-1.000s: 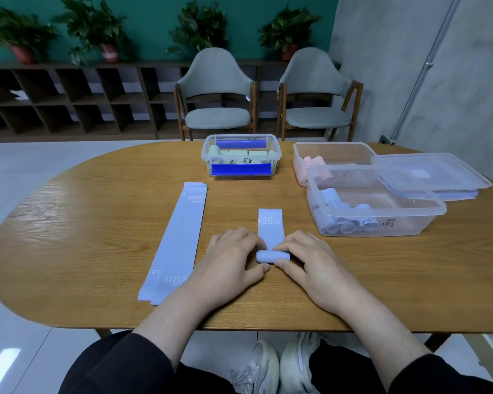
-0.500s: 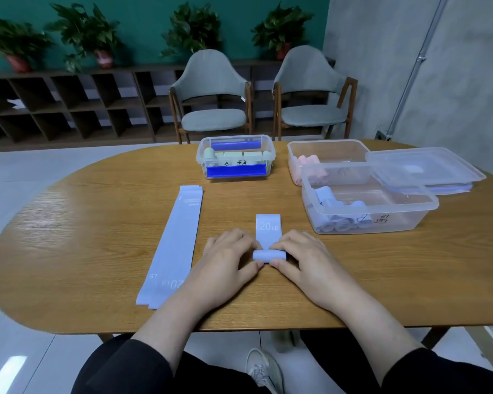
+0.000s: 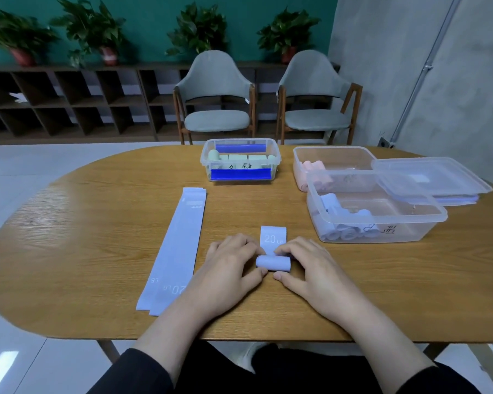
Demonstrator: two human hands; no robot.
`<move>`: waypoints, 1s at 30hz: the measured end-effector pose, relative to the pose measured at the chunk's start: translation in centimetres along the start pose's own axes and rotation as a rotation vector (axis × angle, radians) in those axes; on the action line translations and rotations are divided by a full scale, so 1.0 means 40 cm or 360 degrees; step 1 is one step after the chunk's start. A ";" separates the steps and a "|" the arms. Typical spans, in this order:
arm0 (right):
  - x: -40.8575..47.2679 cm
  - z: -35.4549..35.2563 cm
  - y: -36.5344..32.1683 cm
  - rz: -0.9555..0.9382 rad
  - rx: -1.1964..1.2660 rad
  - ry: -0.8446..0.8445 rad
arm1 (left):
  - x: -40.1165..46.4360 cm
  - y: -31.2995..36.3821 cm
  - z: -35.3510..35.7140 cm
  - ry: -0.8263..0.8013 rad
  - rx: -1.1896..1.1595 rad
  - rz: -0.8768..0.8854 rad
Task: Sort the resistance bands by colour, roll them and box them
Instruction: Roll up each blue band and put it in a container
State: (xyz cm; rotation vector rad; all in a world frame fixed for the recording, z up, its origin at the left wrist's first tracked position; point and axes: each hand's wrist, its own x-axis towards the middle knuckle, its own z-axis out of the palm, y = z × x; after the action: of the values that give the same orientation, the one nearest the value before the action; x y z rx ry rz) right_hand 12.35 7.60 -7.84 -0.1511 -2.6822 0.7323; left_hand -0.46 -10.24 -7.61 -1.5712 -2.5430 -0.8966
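While its rolled part lies with its long axis from nine to three o'clock, the pale blue band [image 3: 273,251] is seen at the near middle of the wooden table [image 3: 83,237], its unrolled tail marked "20 LB" pointing to twelve o'clock. The roll is pinched at its ends by the left hand [image 3: 228,268] and the right hand [image 3: 310,271], both laid palm-down with fingers curled over it and thumbs at the near side. A flat stack of blue bands [image 3: 180,240] lies at nine o'clock, and the box of blue rolls [image 3: 382,220] at two o'clock.
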 end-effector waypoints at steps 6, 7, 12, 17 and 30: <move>-0.001 0.003 0.006 -0.0032 0.0011 -0.0013 | -0.002 -0.002 0.003 0.0008 -0.0008 0.0013; -0.002 0.004 0.006 -0.0032 0.0009 -0.0012 | -0.002 -0.003 0.003 0.0007 0.0002 0.0020; -0.003 0.002 0.005 -0.0012 0.0040 -0.0005 | -0.003 -0.005 0.004 0.0022 -0.0001 0.0030; -0.004 0.003 0.005 -0.0036 0.0028 -0.0013 | -0.005 0.000 -0.001 0.0026 -0.0007 -0.0001; -0.006 -0.006 -0.006 -0.0028 0.0052 0.0020 | -0.005 -0.001 -0.004 0.0020 -0.0047 -0.0009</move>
State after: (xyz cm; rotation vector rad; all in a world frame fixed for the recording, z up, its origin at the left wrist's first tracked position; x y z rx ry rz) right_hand 12.64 7.46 -7.62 -0.1229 -2.6549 0.7669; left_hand -0.44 -10.48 -7.53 -1.5617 -2.5384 -0.9459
